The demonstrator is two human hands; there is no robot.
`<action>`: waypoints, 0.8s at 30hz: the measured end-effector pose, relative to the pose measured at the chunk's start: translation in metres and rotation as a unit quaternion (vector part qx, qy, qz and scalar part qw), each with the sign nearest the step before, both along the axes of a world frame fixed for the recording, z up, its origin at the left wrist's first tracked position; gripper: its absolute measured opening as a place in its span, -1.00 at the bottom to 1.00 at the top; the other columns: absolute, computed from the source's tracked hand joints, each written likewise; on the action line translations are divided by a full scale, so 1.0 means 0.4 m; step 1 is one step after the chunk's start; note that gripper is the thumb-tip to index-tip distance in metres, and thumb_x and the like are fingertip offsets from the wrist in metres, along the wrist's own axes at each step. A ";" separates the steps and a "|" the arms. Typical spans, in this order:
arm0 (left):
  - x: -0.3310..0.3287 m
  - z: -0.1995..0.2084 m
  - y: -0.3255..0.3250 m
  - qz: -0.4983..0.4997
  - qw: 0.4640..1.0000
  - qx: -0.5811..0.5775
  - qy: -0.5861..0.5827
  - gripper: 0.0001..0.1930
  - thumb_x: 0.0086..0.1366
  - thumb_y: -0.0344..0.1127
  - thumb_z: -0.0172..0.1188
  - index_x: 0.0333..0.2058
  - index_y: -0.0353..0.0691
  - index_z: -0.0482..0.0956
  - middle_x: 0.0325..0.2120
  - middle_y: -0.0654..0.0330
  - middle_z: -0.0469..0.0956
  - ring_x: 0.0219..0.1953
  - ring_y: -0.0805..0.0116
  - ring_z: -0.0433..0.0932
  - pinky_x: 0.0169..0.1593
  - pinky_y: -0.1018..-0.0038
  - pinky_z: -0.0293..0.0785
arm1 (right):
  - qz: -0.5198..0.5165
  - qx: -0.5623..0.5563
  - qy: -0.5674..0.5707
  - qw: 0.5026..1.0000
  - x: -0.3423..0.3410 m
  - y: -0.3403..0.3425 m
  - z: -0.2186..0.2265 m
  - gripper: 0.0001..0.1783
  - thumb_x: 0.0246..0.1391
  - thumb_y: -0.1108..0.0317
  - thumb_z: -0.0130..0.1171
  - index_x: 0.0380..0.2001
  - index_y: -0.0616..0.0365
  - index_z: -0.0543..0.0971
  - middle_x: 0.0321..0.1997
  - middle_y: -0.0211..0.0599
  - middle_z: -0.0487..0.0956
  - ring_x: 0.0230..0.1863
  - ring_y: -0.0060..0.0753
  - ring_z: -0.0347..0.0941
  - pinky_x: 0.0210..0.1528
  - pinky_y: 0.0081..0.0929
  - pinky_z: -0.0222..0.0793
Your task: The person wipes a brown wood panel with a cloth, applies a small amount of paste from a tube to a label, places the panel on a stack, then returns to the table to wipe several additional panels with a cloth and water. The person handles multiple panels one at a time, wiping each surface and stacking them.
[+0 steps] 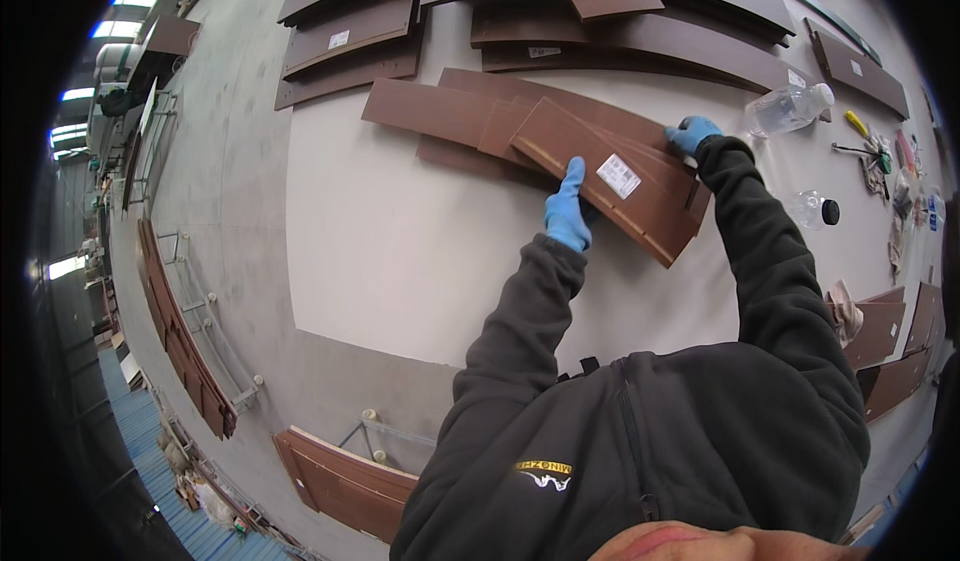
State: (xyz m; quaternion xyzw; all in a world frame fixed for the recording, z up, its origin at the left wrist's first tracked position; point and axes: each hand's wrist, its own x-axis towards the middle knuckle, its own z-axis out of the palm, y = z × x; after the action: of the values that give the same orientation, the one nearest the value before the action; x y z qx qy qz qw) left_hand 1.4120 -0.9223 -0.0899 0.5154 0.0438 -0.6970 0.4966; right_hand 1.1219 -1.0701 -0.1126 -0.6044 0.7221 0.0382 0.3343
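Observation:
My left hand [567, 213], in a blue glove, grips the near edge of a brown panel [648, 219], thumb on top and the other fingers hidden beneath. This panel bears a white label [619, 176] and lies slanted across several other long brown panels [425, 114], which are fanned out on the white tabletop [400, 231]. At the right end of the pile, my right hand [693, 136], also gloved in blue, has its fingers curled at the edge of a brown panel beneath the labelled one.
Stacks of brown panels [350, 36] line the table's far side. On the right stand a clear bottle [780, 113], a smaller black-capped bottle [808, 209] and a yellow-handled tool [856, 124]. Racks with brown boards [180, 321] are on the floor at left.

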 end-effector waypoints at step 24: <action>0.145 -0.080 -0.236 0.084 0.993 0.060 -0.051 -0.32 0.38 0.10 0.23 0.26 -0.31 0.38 0.18 -0.22 0.44 0.22 -0.24 0.46 0.32 -0.15 0.44 | 0.266 -0.341 0.108 0.895 0.075 0.067 0.086 0.18 -0.18 0.13 0.62 0.53 -0.33 0.23 0.66 -0.08 0.13 0.60 0.09 0.14 0.57 0.11 0.01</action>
State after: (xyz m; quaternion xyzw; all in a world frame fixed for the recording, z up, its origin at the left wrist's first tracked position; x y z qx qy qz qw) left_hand 1.4700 -1.0168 -0.1220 0.5736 0.1034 -0.6214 0.5236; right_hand 1.1520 -1.0433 -0.0780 -0.8433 0.5343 -0.0581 0.0049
